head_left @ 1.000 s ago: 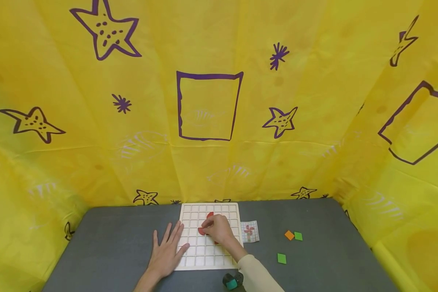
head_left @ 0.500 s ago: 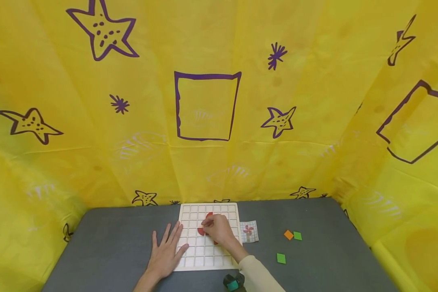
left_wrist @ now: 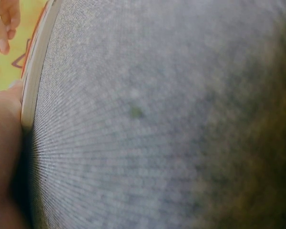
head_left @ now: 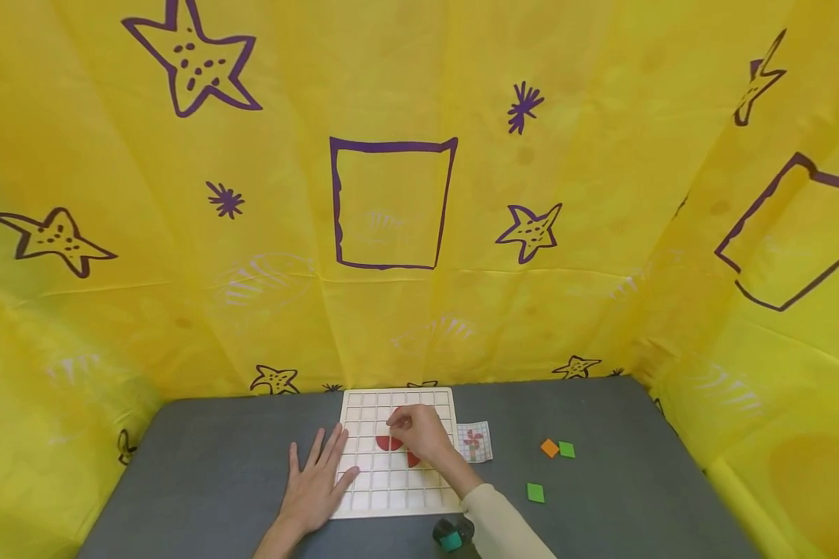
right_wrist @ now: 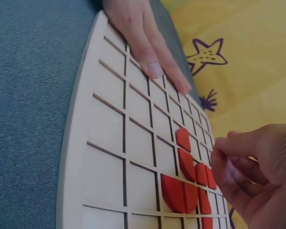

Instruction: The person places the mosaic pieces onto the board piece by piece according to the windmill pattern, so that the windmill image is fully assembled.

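A pale wooden grid board [head_left: 370,501] lies on the dark grey table. My left hand [head_left: 315,489] rests along its left edge, fingers spread and straight; the right wrist view also shows that hand [right_wrist: 143,43] on the board's rim. Above the middle of the board, my right hand [head_left: 422,435] has its fingers curled. In the right wrist view, thumb and index fingertips of the right hand [right_wrist: 255,171] meet with nothing visible between them. Several red curved-edged tiles [right_wrist: 174,193] sit in the grid cells beneath it. The right hand hides part of them in the head view.
A small pattern card [head_left: 474,442] with a red pinwheel lies at the board's right edge. Further right are an orange tile [head_left: 549,447], a green tile [head_left: 566,449] touching or close beside it, and another green tile [head_left: 535,493]. A yellow patterned cloth [head_left: 391,326] surrounds the table.
My right hand has lifted and shifted slightly, uncovering more of a red half-round shape and another red tile on the board. The left hand stays in place; the view has turned a little.
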### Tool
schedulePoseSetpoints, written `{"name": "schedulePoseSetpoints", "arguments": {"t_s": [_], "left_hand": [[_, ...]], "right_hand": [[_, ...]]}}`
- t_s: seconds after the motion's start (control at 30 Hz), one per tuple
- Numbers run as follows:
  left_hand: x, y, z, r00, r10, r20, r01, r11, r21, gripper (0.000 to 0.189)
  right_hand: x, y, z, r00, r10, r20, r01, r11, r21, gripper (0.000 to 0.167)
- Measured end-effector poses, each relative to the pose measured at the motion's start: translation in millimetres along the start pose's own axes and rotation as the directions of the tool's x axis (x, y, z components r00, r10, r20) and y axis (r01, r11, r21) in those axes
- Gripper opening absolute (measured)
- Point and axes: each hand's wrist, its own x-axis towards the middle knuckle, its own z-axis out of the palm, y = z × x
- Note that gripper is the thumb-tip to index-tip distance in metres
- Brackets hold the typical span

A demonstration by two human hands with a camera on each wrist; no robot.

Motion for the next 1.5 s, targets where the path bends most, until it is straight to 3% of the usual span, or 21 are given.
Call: {"name": "schedulePoseSetpoints", "arguments": {"t_s": [0.27, 0.63, 0.93, 1.13, 1.3, 1.5], "left_hand": [[1.4, -4.4, 3.9, 1.0, 0.003, -0.005, -0.003, 1.0, -0.005, 0.07], [1.7, -3.3, 2.2, 1.0, -0.011, 0.027, 0.012, 1.0, -0.013, 0.071], [1.0, -1.6, 3.4, 1.0, 0.01, -0.019, -0.01, 1.0, -0.008, 0.068], [1.4, 1.7, 1.2, 1.0, -0.007, 0.006, 0.007, 1.0, -0.015, 0.069], [1.5, 1.9, 1.0, 1.0, -0.009, 0.009, 0.009, 1.0, -0.016, 0.069], [1.0, 1.4, 0.0, 1.0, -0.007, 0.001, 0.007, 1.0, -0.006, 0.069]], "right_hand": [[-5.7, 2.6, -12.8, 0.999, 0.0, 0.046, -0.001, 1.0, 0.03, 0.007], [-13.1, 4.2, -33.2, 0.999, 0.002, 0.037, -0.002, 1.0, -0.003, 0.008], [-13.4, 1.0, -7.5, 0.998, 0.007, 0.059, -0.009, 0.999, 0.036, 0.009], [-11.5, 2.3, 11.0, 0.997, -0.016, 0.069, 0.016, 1.0, -0.002, 0.007], [-9.9, 4.2, 18.3, 0.996, -0.047, 0.078, 0.05, 0.998, -0.041, 0.006], [-8.9, 5.4, 21.5, 0.998, -0.006, 0.067, 0.008, 1.0, -0.025, 0.007]]}}
